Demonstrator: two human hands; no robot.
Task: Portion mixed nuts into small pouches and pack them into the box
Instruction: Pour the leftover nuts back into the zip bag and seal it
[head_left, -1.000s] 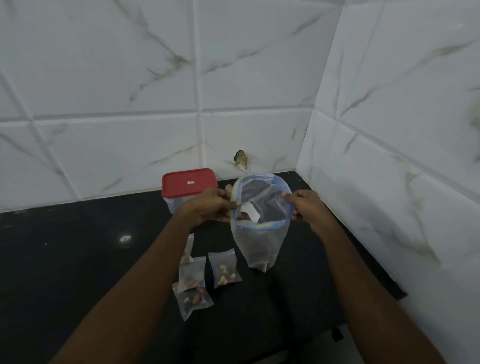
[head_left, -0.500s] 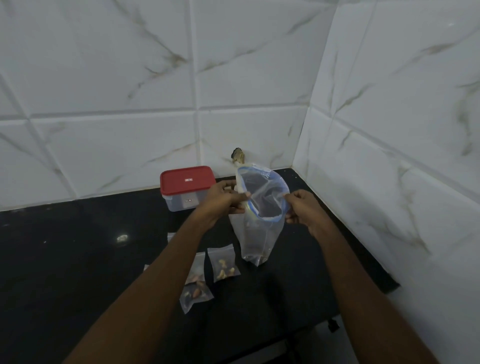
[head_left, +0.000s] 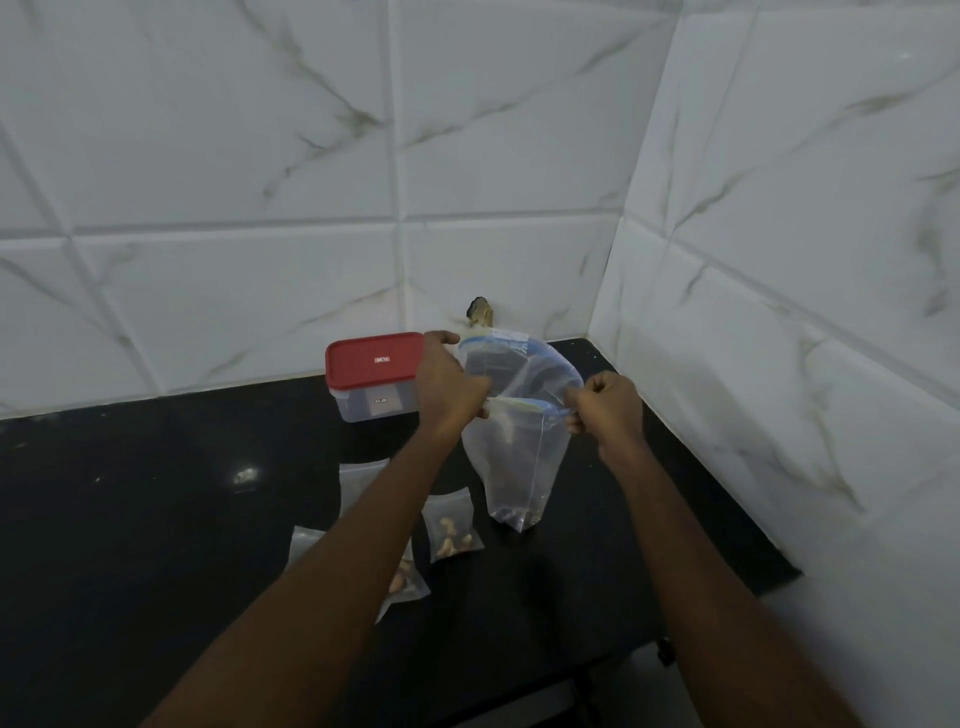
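The box (head_left: 375, 376) stands at the back of the counter (head_left: 156, 519), by the wall (head_left: 260, 156), just left of the large bag (head_left: 511, 457) held up between the left hand (head_left: 449, 387) and right hand (head_left: 605, 410). The small pouches (head_left: 451, 530) lie in front of the box, partly under the left forearm (head_left: 363, 551).

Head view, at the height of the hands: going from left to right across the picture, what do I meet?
red-lidded box → left hand → large clear zip bag → right hand → tiled side wall
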